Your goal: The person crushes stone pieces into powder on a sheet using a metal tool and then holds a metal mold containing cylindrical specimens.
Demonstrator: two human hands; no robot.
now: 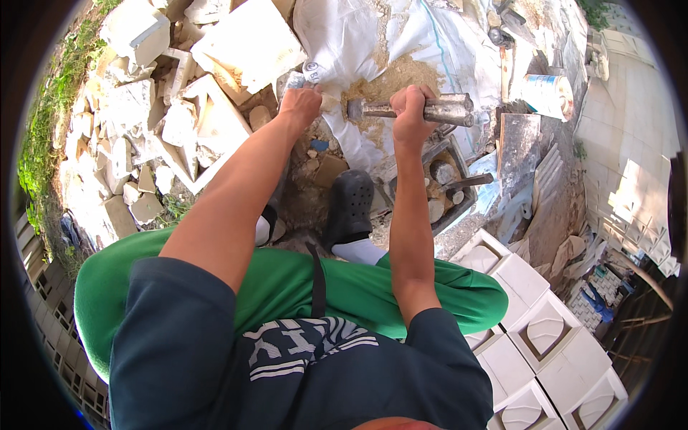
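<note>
- Over the white sheet (344, 43), the right hand (413, 113) is wrapped firmly round the shaft of a grey tool (448, 110), held crosswise with its flat end toward the left.
- Beside the broken white blocks (247, 50), the left hand (301, 105) has curled fingers; whether they pinch the grey piece (293, 80) just beyond cannot be told.
- Progress: work appears under way, with the tool gripped and tan grit (419, 75) spread over the sheet; how much is done or left cannot be judged.
- Lower right: moulded white blocks (573, 376) lie in rows, apparently intact; their part in the work is unclear.
- Writing: small dark print marks the sheet, pale lettering (308, 344) arches across the dark shirt (322, 394), and a blue printed patch shows on the white bucket (559, 100).
</note>
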